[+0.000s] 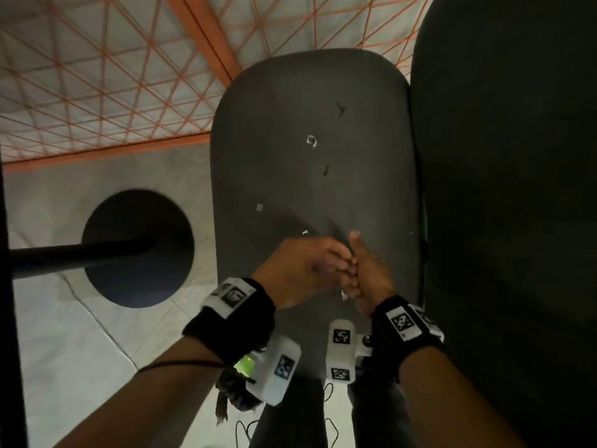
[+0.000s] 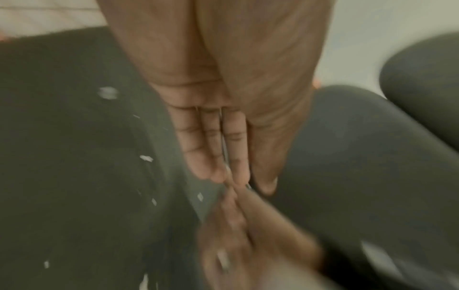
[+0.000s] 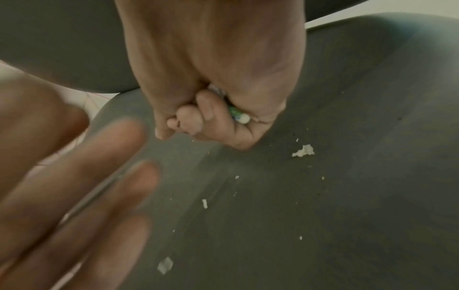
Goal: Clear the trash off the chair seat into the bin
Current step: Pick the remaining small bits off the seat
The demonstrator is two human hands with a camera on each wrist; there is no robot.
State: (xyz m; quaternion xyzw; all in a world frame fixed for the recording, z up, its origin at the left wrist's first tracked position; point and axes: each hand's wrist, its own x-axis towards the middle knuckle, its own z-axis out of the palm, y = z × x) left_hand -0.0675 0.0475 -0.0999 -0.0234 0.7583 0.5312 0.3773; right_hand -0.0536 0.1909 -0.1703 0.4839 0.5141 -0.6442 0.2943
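Observation:
The dark grey chair seat (image 1: 310,92) fills the middle of the head view. Several small scraps lie on it: a white curl (image 1: 311,141), two black slivers (image 1: 326,170), a white bit (image 1: 259,207). Both hands meet over the seat's near part. My right hand (image 1: 368,273) is a fist that grips collected trash; a green-and-white wrapper end (image 3: 239,115) pokes out of it. My left hand (image 1: 310,263) holds nothing, and its straight fingers (image 2: 218,153) touch the right fist. More white scraps (image 3: 303,151) lie on the seat below the fist. No bin is in view.
A second dark chair (image 1: 504,221) stands close on the right. On the pale floor to the left lies a black round base (image 1: 139,286) with a dark pole (image 1: 80,257). Orange-lined floor tiles (image 1: 97,76) lie beyond. Cables hang near my legs.

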